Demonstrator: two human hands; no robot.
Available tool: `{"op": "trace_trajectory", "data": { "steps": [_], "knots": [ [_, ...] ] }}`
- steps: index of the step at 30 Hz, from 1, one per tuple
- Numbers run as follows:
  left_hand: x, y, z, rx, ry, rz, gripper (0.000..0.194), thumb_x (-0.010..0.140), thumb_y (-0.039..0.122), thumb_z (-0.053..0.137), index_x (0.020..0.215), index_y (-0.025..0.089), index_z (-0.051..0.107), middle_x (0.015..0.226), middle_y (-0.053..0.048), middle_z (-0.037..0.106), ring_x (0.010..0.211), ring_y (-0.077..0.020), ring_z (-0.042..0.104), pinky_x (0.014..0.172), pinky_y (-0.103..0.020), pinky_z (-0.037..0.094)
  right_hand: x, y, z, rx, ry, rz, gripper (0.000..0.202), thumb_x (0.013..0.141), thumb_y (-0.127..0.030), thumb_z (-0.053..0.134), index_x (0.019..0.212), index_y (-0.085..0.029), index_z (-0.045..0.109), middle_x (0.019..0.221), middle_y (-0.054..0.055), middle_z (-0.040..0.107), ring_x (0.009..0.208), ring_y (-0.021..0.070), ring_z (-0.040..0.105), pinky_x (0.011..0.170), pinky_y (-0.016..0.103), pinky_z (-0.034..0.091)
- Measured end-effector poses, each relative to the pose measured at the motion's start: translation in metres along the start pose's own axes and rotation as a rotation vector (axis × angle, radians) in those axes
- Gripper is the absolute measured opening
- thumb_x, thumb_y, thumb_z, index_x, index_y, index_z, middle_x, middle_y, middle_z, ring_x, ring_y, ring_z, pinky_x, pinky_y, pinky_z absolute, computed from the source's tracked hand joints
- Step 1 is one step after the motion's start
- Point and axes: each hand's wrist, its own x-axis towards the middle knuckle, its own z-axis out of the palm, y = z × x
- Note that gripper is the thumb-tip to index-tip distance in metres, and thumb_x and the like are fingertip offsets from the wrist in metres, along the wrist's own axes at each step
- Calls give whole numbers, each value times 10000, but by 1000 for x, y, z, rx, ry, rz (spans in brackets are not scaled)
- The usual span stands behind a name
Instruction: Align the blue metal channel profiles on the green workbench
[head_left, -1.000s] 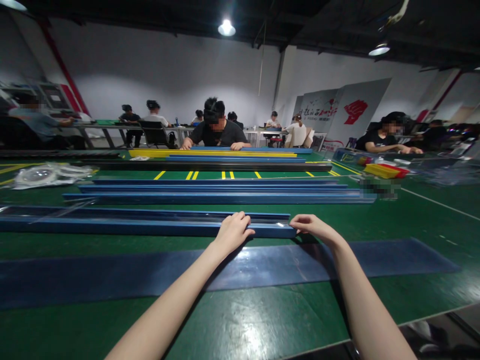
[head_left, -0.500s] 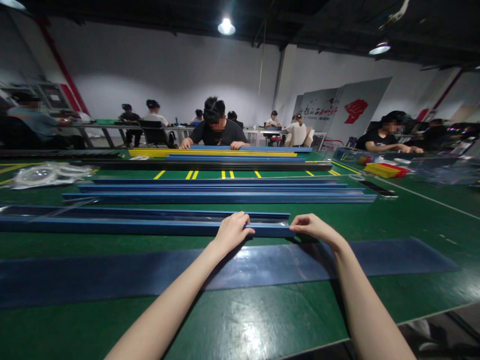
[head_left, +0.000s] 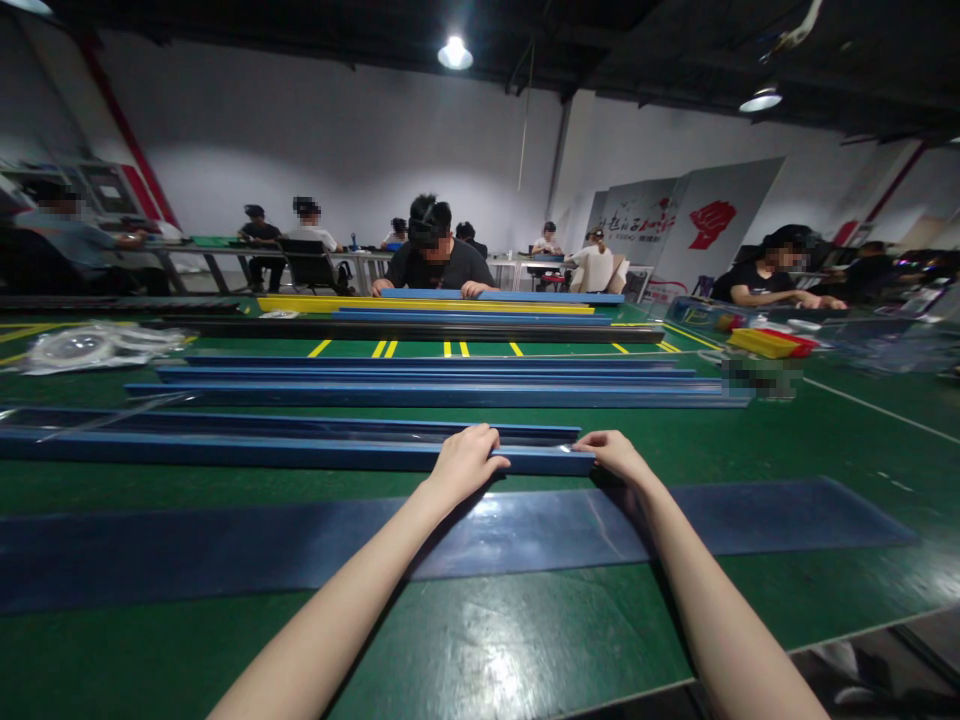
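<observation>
A long blue U-shaped channel (head_left: 300, 455) lies across the green table, with a strip of clear film (head_left: 416, 437) showing inside its trough. My left hand (head_left: 466, 465) is wrapped over the channel's near wall, fingers reaching into the trough and thumb on the outer side. At the channel's right end, my right hand (head_left: 616, 456) has its fingertips pinched together over the opening, beside the film's end. Whether they grip the film or the channel's edge is hidden. Nearer to me, a wide, flat, clear bluish plastic strip (head_left: 510, 535) lies under my forearms.
Several blue channels (head_left: 435, 395) lie parallel farther back, then a black one (head_left: 450, 332) and a yellow one (head_left: 427, 304). A bagged white roll (head_left: 82, 350) sits at left, a yellow tray (head_left: 761, 343) at right. Across the table a person (head_left: 435, 255) handles a blue channel.
My right hand has shifted slightly left, from the channel's end corner to over its opening. My left hand stays where it was on the channel.
</observation>
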Motion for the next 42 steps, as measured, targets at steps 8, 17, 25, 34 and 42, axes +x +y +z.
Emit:
{"op": "trace_trajectory", "data": {
  "steps": [8,17,25,34,42],
  "knots": [
    [1,1,-7,36,38,45,213,746,383,611,800,206,505,829,11,556,822,-158,516,661,-252,383,-1,-2,2,164,-8,12,193,557,-348,634,551,-155,630,498,18,558,466,99,449,472,239,340],
    [2,9,-23,128,242,156,158,870,304,432,800,189,513,834,-20,551,802,-152,490,667,-266,355,-13,-23,-11,577,-7,-93,282,556,-422,661,642,-175,554,622,10,595,503,74,420,481,214,335],
    [-2,8,-6,327,224,401,255,889,130,292,807,177,529,837,-59,540,791,-169,477,656,-300,325,-9,-25,-8,579,187,-202,380,572,-530,631,703,-191,519,645,9,589,538,89,452,555,233,386],
    [-1,-1,3,233,174,276,181,898,249,367,895,187,538,964,-61,561,894,-180,488,704,-298,339,-2,-13,6,431,182,-102,369,583,-528,602,684,-179,536,614,46,625,501,104,478,464,226,362],
    [-1,-4,2,218,93,288,242,876,377,408,954,188,536,969,-60,573,913,-184,488,737,-292,346,-7,-12,1,367,106,-39,347,548,-507,631,634,-185,534,547,21,576,454,89,434,436,231,325]
  ]
}}
